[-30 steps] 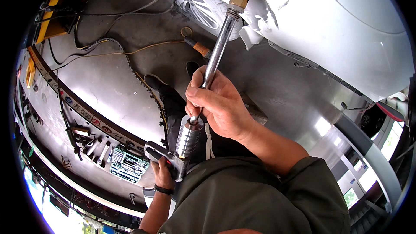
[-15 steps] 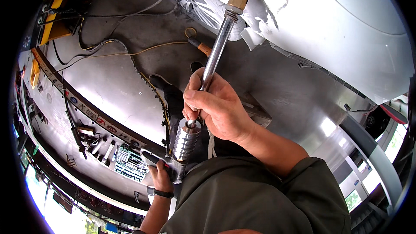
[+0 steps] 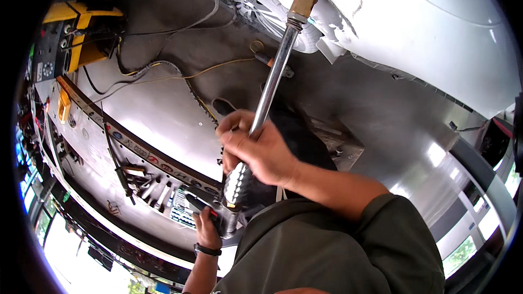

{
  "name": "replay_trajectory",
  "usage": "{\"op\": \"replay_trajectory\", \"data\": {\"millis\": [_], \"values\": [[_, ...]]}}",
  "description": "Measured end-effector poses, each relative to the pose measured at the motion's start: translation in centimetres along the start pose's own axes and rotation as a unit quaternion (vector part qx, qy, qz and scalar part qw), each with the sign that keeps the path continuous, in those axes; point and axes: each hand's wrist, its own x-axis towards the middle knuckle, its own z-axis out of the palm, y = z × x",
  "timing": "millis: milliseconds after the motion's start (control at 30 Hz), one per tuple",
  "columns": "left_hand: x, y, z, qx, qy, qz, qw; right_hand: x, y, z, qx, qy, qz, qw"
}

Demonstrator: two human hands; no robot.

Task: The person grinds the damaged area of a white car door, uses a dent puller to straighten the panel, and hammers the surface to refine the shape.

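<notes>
A slide hammer (image 3: 276, 79) runs slantwise from the white car body (image 3: 430, 27) down toward my waist. Its brass-coloured head (image 3: 303, 3) meets the rough, scraped part of the panel above the wheel; just how it is fixed there is hard to see. My right hand (image 3: 256, 149) is wrapped round the chrome rod, right above the ribbed metal weight (image 3: 238, 185), its fingers a little blurred. Low down, my left hand (image 3: 208, 227) grips the black and red handle at the tool's near end, partly hidden.
A yellow and black machine (image 3: 81, 38) stands at the far left, its cables trailing over the floor. An orange-handled tool (image 3: 265, 60) lies near the wheel (image 3: 256, 8). The bench at left bears a socket set (image 3: 182, 207) and hand tools. A grey post (image 3: 485, 174) rises at right.
My right hand has slid down the rod toward the ribbed weight. The left hand keeps its grip on the handle. The whole view has shifted slightly.
</notes>
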Motion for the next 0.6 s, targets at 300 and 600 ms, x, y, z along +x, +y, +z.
{"op": "replay_trajectory", "data": {"millis": [300,600], "values": [[1.9,-4.4,-1.7,0.004,0.005,0.075,0.997,0.9,2.4,1.0,0.151,-0.022,-0.157,0.976],[4.4,-7.9,-1.3,-0.421,-0.097,-0.226,0.873,0.1,7.9,0.5,0.067,0.001,-0.062,0.996]]}}
